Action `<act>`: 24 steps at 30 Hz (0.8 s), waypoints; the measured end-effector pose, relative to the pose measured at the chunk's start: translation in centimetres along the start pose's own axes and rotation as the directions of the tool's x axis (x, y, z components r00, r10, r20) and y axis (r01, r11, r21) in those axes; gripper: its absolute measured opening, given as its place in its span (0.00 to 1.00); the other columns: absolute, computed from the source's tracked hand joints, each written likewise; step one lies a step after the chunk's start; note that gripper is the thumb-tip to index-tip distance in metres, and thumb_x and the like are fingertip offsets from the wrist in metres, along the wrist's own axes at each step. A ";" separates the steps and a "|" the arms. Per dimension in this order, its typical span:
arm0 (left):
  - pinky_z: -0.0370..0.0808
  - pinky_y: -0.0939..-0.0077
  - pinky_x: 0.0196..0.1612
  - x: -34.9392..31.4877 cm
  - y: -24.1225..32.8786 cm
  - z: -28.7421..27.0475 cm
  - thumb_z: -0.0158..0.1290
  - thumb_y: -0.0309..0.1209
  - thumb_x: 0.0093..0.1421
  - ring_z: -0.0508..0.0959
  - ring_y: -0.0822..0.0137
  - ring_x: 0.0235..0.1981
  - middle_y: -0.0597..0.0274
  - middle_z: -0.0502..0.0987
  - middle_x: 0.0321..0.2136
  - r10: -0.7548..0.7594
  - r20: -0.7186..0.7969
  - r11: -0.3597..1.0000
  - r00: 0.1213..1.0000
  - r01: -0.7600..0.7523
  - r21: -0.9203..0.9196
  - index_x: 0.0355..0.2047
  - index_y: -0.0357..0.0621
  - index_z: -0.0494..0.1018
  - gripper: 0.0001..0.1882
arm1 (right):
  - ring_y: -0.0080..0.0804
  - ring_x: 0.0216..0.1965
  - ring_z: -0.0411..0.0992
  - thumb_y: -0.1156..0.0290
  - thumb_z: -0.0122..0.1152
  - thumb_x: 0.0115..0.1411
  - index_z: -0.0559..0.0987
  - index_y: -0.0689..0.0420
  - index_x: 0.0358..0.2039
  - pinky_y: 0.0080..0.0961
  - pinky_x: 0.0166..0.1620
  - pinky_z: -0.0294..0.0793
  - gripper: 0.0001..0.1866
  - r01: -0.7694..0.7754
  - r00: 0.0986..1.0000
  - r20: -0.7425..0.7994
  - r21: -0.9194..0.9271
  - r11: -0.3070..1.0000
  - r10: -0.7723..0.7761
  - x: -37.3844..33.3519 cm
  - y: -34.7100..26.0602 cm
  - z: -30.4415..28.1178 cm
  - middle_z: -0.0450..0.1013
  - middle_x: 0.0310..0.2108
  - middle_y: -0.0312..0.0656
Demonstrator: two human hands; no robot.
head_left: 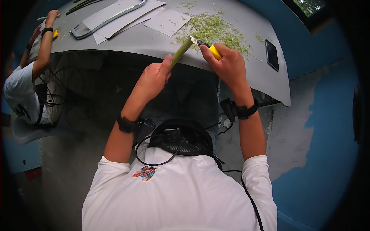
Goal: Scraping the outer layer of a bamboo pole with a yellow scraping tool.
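Observation:
My left hand (152, 79) is closed round the lower part of a green stalk (182, 52), thumb lying along it. The stalk slants up and to the right, and its pale tip reaches over the near edge of the grey table. In my right hand (227, 63) is a knife with a yellow and black handle (214, 52), gripped in the fingers. Its front end meets the stalk at the pale tip; I cannot make out the blade clearly. Just beyond lies a loose heap of thin green shavings (217, 30).
A metal hacksaw frame (111, 25) rests on white paper sheets (168, 22). Right of the shavings, a dark phone (272, 55) lies near the table's edge (284, 86). At the far left another person (29, 82) sits with hands on a pale stick. Several green stalks (81, 5) lie at the back.

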State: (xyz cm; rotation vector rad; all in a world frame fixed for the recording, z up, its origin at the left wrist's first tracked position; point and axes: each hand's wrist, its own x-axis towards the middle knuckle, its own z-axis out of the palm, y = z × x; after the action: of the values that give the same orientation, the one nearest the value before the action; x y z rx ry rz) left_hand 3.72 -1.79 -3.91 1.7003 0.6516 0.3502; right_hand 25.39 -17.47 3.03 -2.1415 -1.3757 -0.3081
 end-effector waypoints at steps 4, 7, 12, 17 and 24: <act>0.62 0.76 0.21 0.0 0.4 0.0 0.39 0.74 0.78 0.64 0.77 0.17 0.72 0.63 0.18 -0.008 0.001 1.000 1.000 0.008 -0.031 0.23 0.48 0.65 0.43 | 0.53 0.21 0.78 0.35 0.68 0.71 0.82 0.56 0.23 0.46 0.27 0.75 0.34 0.015 1.000 0.015 0.022 1.000 -0.016 0.2 0.3 0.0 0.76 0.17 0.48; 0.61 0.77 0.20 -0.2 0.7 0.0 0.39 0.75 0.78 0.63 0.78 0.17 0.73 0.62 0.18 -0.043 0.012 0.997 0.999 0.044 -0.067 0.23 0.49 0.64 0.43 | 0.54 0.22 0.80 0.34 0.67 0.71 0.83 0.56 0.25 0.47 0.28 0.77 0.35 0.008 1.000 0.009 -0.030 1.000 -0.007 0.3 0.1 0.1 0.76 0.18 0.49; 0.61 0.78 0.20 -0.3 0.3 0.1 0.39 0.75 0.78 0.63 0.79 0.17 0.73 0.63 0.18 -0.067 0.058 0.994 0.996 0.072 -0.086 0.24 0.49 0.65 0.42 | 0.57 0.25 0.82 0.33 0.64 0.74 0.81 0.56 0.30 0.49 0.30 0.79 0.35 -0.075 0.993 -0.101 -0.157 0.985 0.059 0.2 0.7 1.3 0.77 0.19 0.51; 0.63 0.78 0.20 -0.5 0.1 0.3 0.42 0.73 0.78 0.66 0.79 0.18 0.72 0.66 0.22 0.044 0.018 0.996 0.999 -0.042 -0.075 0.33 0.46 0.68 0.40 | 0.59 0.26 0.81 0.34 0.61 0.76 0.78 0.57 0.33 0.50 0.30 0.78 0.34 -0.044 0.980 -0.194 0.002 0.999 0.044 0.2 0.8 1.0 0.78 0.22 0.52; 0.66 0.78 0.22 0.1 0.0 0.0 0.52 0.64 0.80 0.68 0.79 0.20 0.72 0.68 0.22 0.103 0.013 0.994 0.995 -0.103 -0.037 0.35 0.44 0.71 0.34 | 0.58 0.24 0.78 0.37 0.60 0.78 0.76 0.57 0.31 0.49 0.29 0.75 0.33 0.018 0.996 -0.090 0.119 0.993 -0.007 0.6 1.1 0.0 0.76 0.21 0.51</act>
State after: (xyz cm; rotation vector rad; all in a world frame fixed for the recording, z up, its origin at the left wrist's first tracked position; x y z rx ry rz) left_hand 3.86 -1.73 -3.91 1.7037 0.5448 0.4196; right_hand 26.61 -17.37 2.98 -1.9984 -1.3235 -0.3141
